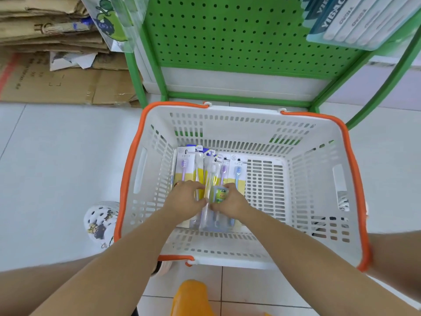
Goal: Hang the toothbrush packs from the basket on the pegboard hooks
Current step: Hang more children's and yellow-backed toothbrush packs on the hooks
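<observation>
White tiled floor (57, 156); cardboard (52, 42) at ten o'clock, green pegboard (227, 30) at twelve. The basket (319, 179) sits centre, packs (189, 169) lying at its left side. Left hand (186, 200) and right hand (230, 201) each close their grip on one pack (210, 176).

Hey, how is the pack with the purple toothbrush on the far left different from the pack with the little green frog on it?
The purple-brush pack lies flat on the basket floor, only partly under the left hand; the frog pack lies on top of the pile, gripped by both hands, the right hand beside the frog. The purple-brush pack has a yellow-and-white card; the frog pack looks mostly clear. Both are in the basket, unhung.
</observation>
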